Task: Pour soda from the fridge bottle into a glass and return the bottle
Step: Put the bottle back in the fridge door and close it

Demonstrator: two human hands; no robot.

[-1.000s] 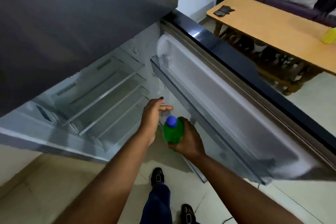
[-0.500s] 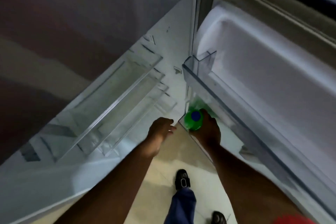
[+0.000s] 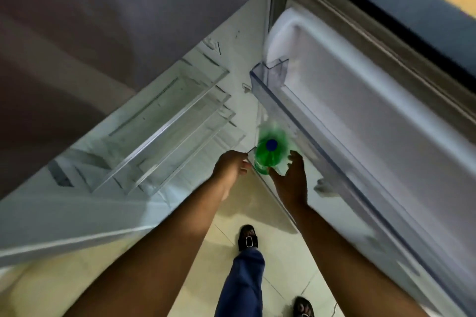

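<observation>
At the bottom of the frame we've got our feet on the tiled floor point(image 3: 278, 234), one sandal point(image 3: 247, 237) planted just under the open fridge door point(image 3: 373, 116). Moving up, both forearms reach toward centre frame. Our left hand point(image 3: 231, 166) is loosely curled, empty, knuckles at the corner of the lower door shelf point(image 3: 286, 203). Our right hand point(image 3: 292, 183) is spread wide, fingers splayed, around the near side of the green bottle point(image 3: 269, 156); we can't tell whether the palm touches it. The bottle stands blue cap point(image 3: 271, 144) up at the near end of that shelf, centre frame, under the upper door bin point(image 3: 273, 77).

The risk now, we'd say: if the base isn't fully seated behind the shelf rail, it could tip toward us as the open hand leaves, and swinging the door shut would jolt it. Further up, left of centre, the glass shelves point(image 3: 164, 121) look bare.
</observation>
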